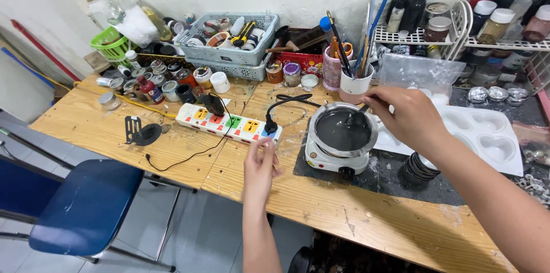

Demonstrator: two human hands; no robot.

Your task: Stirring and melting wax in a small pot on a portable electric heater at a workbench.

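Note:
My left hand [260, 165] reaches to the near right end of a white power strip [226, 123] with coloured sockets; its fingertips touch the strip's end, just below a black plug [270, 127] seated there. My right hand [408, 115] hovers beside a small metal pot [344, 130] of dark grey liquid on a white electric hot plate [335, 161], pinching a thin stick that dips toward the pot. A black cable runs from the plug toward the hot plate.
A wooden table [372, 215] carries paint jars [166, 81], baskets [229, 49], brush cups [355, 84], a white mould tray [487, 135], a stack of dark cups [418, 170] and a wire rack of bottles [458, 26]. A blue chair [86, 204] stands at the left.

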